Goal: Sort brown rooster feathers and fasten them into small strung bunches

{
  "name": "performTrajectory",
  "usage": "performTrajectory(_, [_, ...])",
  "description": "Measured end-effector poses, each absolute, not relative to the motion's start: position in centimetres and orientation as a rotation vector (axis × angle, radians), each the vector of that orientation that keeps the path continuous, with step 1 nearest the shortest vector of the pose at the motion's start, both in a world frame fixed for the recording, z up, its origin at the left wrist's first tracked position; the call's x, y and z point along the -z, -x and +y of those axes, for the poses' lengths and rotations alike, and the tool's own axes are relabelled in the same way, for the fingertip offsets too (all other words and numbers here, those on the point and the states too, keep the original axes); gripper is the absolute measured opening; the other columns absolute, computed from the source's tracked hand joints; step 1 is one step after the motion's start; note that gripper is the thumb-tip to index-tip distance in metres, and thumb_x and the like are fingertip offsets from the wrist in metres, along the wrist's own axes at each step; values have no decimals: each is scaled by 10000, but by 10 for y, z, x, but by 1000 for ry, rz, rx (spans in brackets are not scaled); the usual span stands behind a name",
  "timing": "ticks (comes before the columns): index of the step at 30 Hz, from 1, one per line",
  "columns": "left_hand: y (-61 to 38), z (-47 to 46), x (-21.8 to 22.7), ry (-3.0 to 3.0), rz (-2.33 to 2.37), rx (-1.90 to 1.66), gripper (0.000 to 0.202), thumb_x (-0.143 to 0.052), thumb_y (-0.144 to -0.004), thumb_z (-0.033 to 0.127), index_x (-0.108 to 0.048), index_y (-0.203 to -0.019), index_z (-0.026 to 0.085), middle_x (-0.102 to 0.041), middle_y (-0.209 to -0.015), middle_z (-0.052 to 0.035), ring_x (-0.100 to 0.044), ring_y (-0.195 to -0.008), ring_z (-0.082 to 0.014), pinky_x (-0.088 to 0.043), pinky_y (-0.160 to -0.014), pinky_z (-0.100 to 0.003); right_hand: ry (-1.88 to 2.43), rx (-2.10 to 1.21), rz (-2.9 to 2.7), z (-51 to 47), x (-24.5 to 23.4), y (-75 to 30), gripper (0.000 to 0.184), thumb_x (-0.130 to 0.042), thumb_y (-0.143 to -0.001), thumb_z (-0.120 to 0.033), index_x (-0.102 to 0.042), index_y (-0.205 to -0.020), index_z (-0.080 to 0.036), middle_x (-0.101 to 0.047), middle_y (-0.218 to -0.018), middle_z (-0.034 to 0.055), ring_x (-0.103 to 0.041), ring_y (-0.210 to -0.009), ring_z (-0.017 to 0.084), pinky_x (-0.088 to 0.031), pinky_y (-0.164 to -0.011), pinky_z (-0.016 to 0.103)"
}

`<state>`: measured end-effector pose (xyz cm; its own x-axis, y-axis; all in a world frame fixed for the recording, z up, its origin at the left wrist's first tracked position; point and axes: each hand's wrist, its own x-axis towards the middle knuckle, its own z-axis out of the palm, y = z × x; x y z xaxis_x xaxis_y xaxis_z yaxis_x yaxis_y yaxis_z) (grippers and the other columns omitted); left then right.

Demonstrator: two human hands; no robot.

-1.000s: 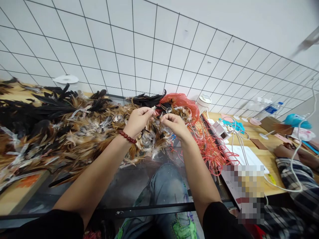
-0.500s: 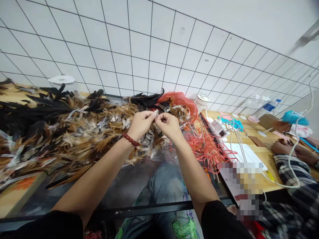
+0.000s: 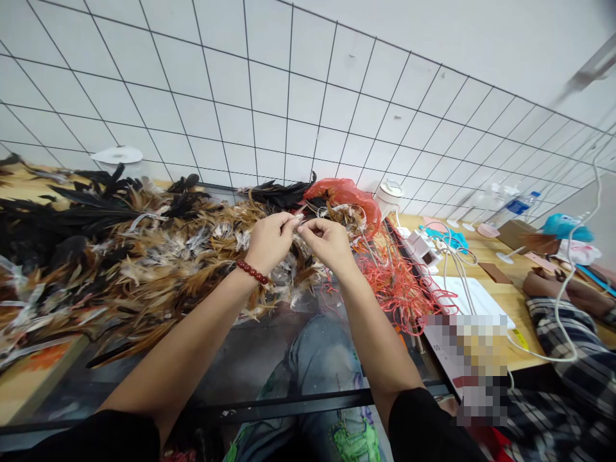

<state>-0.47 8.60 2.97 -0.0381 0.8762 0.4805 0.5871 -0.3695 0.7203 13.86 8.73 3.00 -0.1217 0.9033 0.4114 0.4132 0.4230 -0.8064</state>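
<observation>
My left hand (image 3: 269,240), with a red bead bracelet on its wrist, and my right hand (image 3: 327,242) are raised together above a big heap of brown, white and black feathers (image 3: 144,256). Both hands are closed in a pinch, fingertips almost touching each other. Between them they hold a small pale feather tip (image 3: 299,220). A tangle of red string (image 3: 399,285) lies just right of my right hand.
A red plastic bag (image 3: 349,192) lies behind the hands, a white cup-like container (image 3: 391,196) beside it. White cables (image 3: 457,269), a water bottle (image 3: 517,208) and a blue toy (image 3: 563,228) are on the wooden table at right. Another person's plaid sleeve (image 3: 568,346) rests there. A wire grid wall stands behind.
My two hands have drawn closer together and shifted slightly up, keeping their pinch on the feather. Everything else stays where it was.
</observation>
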Motion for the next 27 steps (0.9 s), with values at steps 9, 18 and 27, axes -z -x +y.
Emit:
performTrajectory(9, [4, 83, -35, -1875, 1428, -1312, 271, -495, -854, 330, -659, -727, 156, -628, -677, -14, -530, -657, -145, -379, -626, -255, 1035, -639, -1664, 94, -29, -143, 145, -595, -812, -318, -655, -804, -187, -639, -704, -25, -532, -600, 100, -417, -603, 233])
performTrajectory(18, [7, 80, -42, -1856, 1226, -1245, 294, -526, -842, 383, -590, -658, 163, -549, -629, 3, -476, -635, -135, -363, -630, -262, 953, -649, -1605, 99, -28, -151, 86, -691, -759, -270, -728, -767, -193, -704, -779, 16, -624, -753, 149, -488, -739, 286])
performTrajectory(27, [19, 84, -43, -1766, 935, -997, 345, -577, -823, 470, -566, -657, 168, -511, -605, 6, -421, -546, -106, -344, -537, -241, 683, -600, -1851, 92, -43, -164, 197, -691, -807, -253, -740, -998, -261, -667, -901, 12, -599, -830, 137, -493, -769, 292])
